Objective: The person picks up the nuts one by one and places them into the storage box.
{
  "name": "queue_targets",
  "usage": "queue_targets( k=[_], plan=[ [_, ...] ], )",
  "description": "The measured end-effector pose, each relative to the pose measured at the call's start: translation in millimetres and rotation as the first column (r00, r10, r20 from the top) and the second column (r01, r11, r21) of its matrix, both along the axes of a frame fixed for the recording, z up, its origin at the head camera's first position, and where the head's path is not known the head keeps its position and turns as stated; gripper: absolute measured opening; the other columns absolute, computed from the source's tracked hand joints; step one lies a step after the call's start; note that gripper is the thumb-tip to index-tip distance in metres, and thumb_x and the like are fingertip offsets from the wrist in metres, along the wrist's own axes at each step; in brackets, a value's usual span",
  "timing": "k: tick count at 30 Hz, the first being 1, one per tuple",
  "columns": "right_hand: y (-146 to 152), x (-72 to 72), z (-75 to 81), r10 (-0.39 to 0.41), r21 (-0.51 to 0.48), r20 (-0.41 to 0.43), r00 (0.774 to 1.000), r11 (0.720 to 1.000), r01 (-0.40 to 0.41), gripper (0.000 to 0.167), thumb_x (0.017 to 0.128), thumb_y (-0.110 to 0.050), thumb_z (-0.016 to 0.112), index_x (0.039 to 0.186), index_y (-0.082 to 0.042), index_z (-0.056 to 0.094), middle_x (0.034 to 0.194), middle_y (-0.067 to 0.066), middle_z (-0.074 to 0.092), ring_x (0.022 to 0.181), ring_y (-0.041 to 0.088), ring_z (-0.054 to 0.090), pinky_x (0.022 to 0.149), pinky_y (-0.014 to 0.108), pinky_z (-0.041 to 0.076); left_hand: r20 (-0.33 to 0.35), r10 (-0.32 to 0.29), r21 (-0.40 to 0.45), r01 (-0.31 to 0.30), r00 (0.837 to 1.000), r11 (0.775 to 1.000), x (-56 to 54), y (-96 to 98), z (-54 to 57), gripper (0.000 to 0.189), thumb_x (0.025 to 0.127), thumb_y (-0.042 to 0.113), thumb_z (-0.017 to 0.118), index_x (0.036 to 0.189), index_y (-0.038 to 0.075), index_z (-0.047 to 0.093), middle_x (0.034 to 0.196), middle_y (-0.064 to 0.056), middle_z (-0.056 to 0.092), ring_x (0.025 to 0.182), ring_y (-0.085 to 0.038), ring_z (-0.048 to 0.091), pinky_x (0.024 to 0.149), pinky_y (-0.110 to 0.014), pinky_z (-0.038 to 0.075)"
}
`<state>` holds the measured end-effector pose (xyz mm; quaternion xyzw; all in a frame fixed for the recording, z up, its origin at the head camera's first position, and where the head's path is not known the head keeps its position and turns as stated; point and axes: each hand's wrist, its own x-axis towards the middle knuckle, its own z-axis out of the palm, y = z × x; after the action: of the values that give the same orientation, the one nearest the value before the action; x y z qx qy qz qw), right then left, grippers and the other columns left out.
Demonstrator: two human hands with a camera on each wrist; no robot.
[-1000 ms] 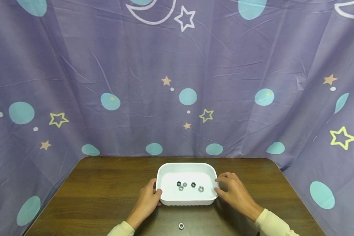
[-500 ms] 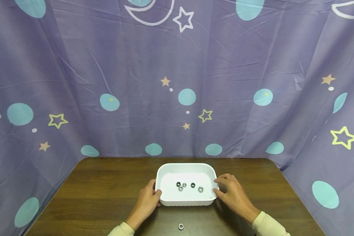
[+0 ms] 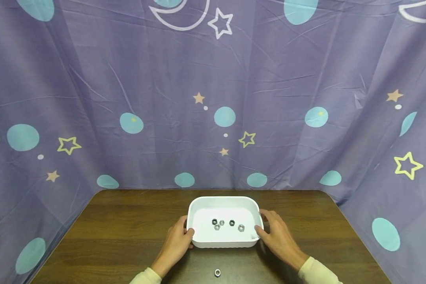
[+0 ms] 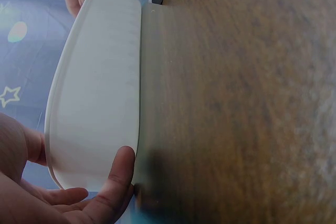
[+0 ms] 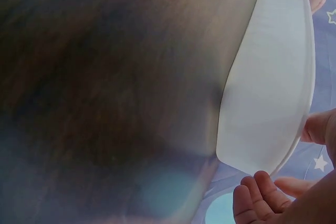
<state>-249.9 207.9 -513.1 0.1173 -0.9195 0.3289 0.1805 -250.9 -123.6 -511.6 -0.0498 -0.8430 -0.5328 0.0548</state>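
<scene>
A white rectangular tray [image 3: 224,244] stands at the middle of the wooden table. Inside lie several hex nuts, some silver [image 3: 241,228] and two dark [image 3: 232,223]. My left hand [image 3: 175,239] grips the tray's left end, thumb over the rim and fingers against the outer wall; the left wrist view shows one fingertip low on the wall [image 4: 97,87]. At the opposite end my right hand [image 3: 279,237] holds the rim, its thumb hooked over the edge. In the right wrist view, its fingers [image 5: 262,195] curl up at the tray's outer corner.
One more nut [image 3: 217,275] lies on the tabletop in front of the tray, towards me. The brown wooden table [image 3: 127,225] reaches back to a purple curtain [image 3: 184,161] printed with stars and dots, which also hangs on both sides.
My right hand has closed in on the tray's right end; its fingers have moved from above the rim to the outside, thumb further over the edge. Left hand and tray stay put.
</scene>
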Motion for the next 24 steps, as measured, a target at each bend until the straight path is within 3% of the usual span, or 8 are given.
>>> queue_targets(
  k=[5,24],
  plan=[
    [-3.2,0.3,-4.3,-0.009,-0.014,0.046,0.999,1.0,0.009,0.053,0.095,-0.009,0.082,0.143,0.007,0.064,0.122,0.015,0.071,0.115,0.031,0.069,0.102,0.057,0.057,0.007,-0.002,-0.001,0.002,1.0,1.0,-0.1,0.9,-1.9,0.052,0.096,-0.003,0.061,0.145,-0.019,0.053,0.113,-0.031,0.072,0.073,-0.021,0.071,0.053,-0.03,0.062],
    [-5.7,4.1,-13.6,0.027,-0.07,0.101,0.995,0.997,-0.02,0.067,0.101,-0.008,0.068,0.163,0.007,0.045,0.152,0.029,0.062,0.14,0.047,0.06,0.118,0.062,0.046,0.016,0.009,0.005,-0.009,1.0,1.0,1.0,-1.2,-3.1,0.049,0.099,0.0,0.061,0.144,-0.018,0.055,0.115,-0.029,0.072,0.079,-0.021,0.071,0.055,-0.029,0.062]
  ],
)
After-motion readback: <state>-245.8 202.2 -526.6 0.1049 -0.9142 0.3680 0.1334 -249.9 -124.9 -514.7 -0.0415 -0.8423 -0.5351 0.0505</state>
